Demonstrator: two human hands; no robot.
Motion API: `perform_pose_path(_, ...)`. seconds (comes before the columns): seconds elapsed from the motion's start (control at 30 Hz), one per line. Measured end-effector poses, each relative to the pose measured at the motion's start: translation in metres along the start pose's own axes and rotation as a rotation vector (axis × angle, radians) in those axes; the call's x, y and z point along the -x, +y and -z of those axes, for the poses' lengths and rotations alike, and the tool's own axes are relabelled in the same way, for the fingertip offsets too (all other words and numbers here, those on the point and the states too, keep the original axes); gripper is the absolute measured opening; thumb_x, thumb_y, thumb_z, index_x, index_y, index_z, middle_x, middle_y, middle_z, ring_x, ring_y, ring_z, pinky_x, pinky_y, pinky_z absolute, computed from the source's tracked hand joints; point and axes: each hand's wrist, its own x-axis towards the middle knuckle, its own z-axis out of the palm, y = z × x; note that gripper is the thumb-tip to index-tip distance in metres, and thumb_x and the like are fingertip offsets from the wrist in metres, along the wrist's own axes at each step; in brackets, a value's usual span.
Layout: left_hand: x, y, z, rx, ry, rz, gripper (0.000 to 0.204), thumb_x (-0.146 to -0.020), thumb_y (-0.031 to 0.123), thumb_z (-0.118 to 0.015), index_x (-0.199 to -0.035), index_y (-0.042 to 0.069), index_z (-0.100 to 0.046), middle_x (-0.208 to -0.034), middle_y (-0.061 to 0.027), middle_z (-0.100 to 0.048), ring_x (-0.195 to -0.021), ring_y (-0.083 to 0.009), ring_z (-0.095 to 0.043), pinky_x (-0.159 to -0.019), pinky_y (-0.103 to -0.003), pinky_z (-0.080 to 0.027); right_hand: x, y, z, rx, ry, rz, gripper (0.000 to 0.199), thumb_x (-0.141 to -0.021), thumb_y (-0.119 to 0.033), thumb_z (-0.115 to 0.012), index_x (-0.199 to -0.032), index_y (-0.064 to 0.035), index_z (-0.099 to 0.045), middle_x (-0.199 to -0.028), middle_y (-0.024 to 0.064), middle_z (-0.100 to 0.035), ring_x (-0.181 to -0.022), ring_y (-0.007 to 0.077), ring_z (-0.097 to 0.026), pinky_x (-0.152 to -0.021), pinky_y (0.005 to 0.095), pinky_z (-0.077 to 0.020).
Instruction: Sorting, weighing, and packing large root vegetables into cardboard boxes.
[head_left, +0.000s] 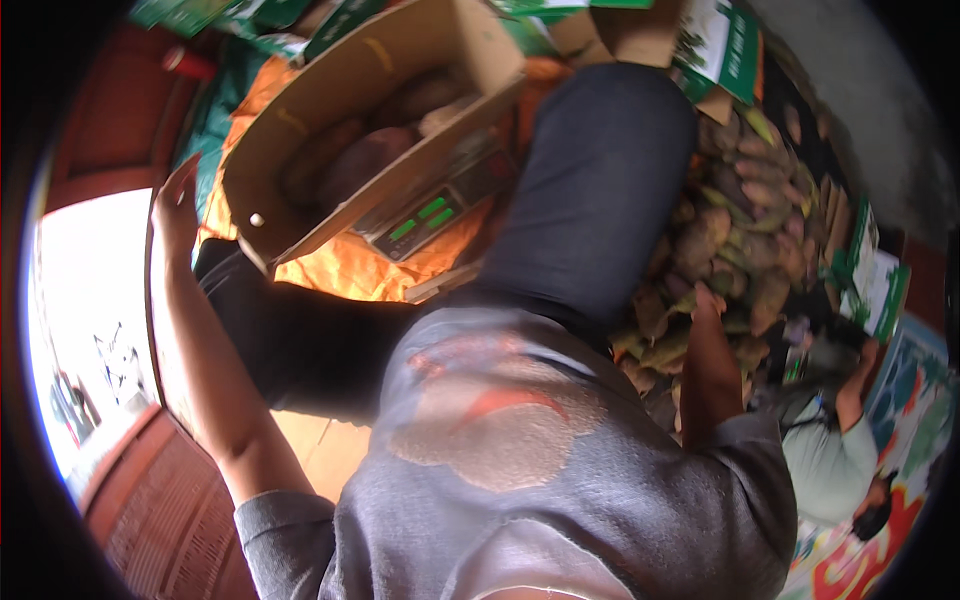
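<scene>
My left hand point(177, 207) is raised with its fingers apart, just left of a cardboard box point(300, 120) and close to its side wall. Several reddish-brown sweet potatoes point(372, 152) lie in the box. It rests on a weighing scale point(425, 215) with a lit green display. My right hand point(707, 300) reaches down into a heap of sweet potatoes point(745, 235) on the right. Its fingers are among the tubers, and whether they grip one is hidden. My grey shirt and dark trouser leg point(595, 180) fill the middle of the view.
Orange sheeting point(350, 268) lies under the scale. Green and white printed cartons point(725, 45) stand at the back, and more point(875, 285) at the right. Another person in a pale green top point(830, 460) crouches at the lower right. A bright doorway point(90, 330) lies at the left.
</scene>
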Motion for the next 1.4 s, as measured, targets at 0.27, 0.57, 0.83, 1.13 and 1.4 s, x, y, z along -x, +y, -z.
perform_pose_path(0.27, -0.023, 0.05, -0.02, 0.218, 0.077, -0.076, 0.027, -0.102, 0.013, -0.058, -0.125, 0.014, -0.071, -0.123, -0.0116, -0.071, -0.112, -0.0224, -0.069, -0.097, -0.035, -0.055, -0.009, -0.021, 0.053, -1.103, -0.597, -0.083, 0.033, -0.091, -0.021, -0.073, -0.116, -0.0012, -0.066, -0.111, 0.0099, -0.07, -0.094, 0.0303, -0.069, -0.081, 0.0512, -0.0582)
perform_pose_path(0.57, -0.018, 0.066, 0.0, 0.103, 0.115, -0.168, 0.026, -0.098, 0.011, -0.06, -0.12, 0.01, -0.072, -0.12, -0.0133, -0.071, -0.107, -0.0358, -0.067, -0.094, -0.041, -0.053, 0.309, -0.283, 0.202, -1.664, -1.095, 0.776, 0.046, -0.096, -0.003, -0.058, -0.139, 0.0065, -0.044, -0.14, 0.0195, -0.053, -0.129, 0.0351, -0.051, -0.115, 0.0565, -0.0427)
perform_pose_path(0.83, -0.02, 0.068, -0.004, 0.067, 0.096, -0.238, 0.028, -0.095, 0.008, -0.06, -0.121, 0.009, -0.071, -0.118, -0.0156, -0.071, -0.109, -0.0372, -0.066, -0.097, -0.044, -0.051, 0.589, -0.381, 0.216, -0.882, -1.56, 1.677, 0.065, -0.096, -0.031, -0.064, -0.146, 0.0039, -0.041, -0.145, 0.0268, -0.048, -0.132, 0.0416, -0.051, -0.113, 0.0565, -0.0405)
perform_pose_path(1.13, -0.006, 0.07, -0.005, 0.052, -0.301, -0.044, 0.035, -0.099, 0.017, -0.055, -0.133, 0.013, -0.064, -0.113, -0.0202, -0.071, -0.108, -0.0402, -0.065, -0.096, -0.047, -0.052, 0.699, -0.327, -0.009, 0.688, -1.201, 2.184, 0.071, -0.074, -0.015, -0.085, -0.134, -0.0081, -0.047, -0.127, 0.0182, -0.062, -0.121, 0.0335, -0.059, -0.102, 0.0399, -0.0459)
perform_pose_path(1.4, -0.005, 0.055, -0.01, 0.07, -0.257, -0.113, 0.035, -0.099, 0.017, -0.055, -0.133, 0.012, -0.063, -0.113, -0.0206, -0.07, -0.109, -0.0408, -0.065, -0.096, -0.048, -0.051, 0.675, -0.32, -0.081, 0.912, -0.841, 2.18, 0.075, -0.076, -0.018, -0.085, -0.137, -0.005, -0.043, -0.135, 0.0231, -0.057, -0.129, 0.0398, -0.053, -0.108, 0.0433, -0.0442)
